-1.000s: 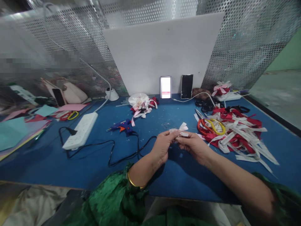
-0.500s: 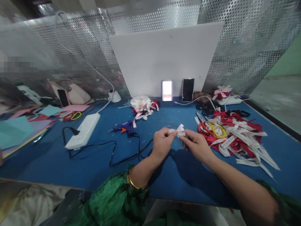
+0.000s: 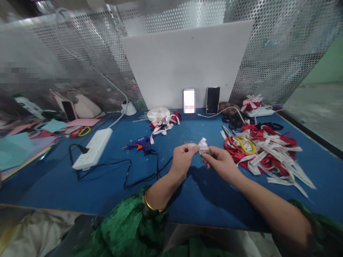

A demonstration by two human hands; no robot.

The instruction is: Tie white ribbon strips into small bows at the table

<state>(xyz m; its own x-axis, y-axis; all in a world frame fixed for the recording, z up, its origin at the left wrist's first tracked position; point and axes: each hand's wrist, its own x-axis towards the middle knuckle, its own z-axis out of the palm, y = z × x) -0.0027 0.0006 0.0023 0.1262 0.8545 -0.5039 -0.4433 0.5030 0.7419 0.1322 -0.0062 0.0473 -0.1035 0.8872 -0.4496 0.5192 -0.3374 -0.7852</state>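
A small white ribbon bow is pinched between my two hands, a little above the blue table. My left hand grips its left side between thumb and fingertips. From the right, my right hand closes thumb and finger on its lower right edge. Fingertips hide part of the ribbon. To the right lie scissors with orange and yellow handles, on a heap of red and white ribbon strips. A blue glue gun rests left of my hands.
A white power strip and black cord lie at left. Two phones lean on a white board. Ribbon flowers sit by a white dish. Coloured sheets and a handbag are at far left.
The view has shifted slightly. The fingers have changed their hold a little, and the bow's loops look turned and more spread. Both hands still hold it in about the same place.
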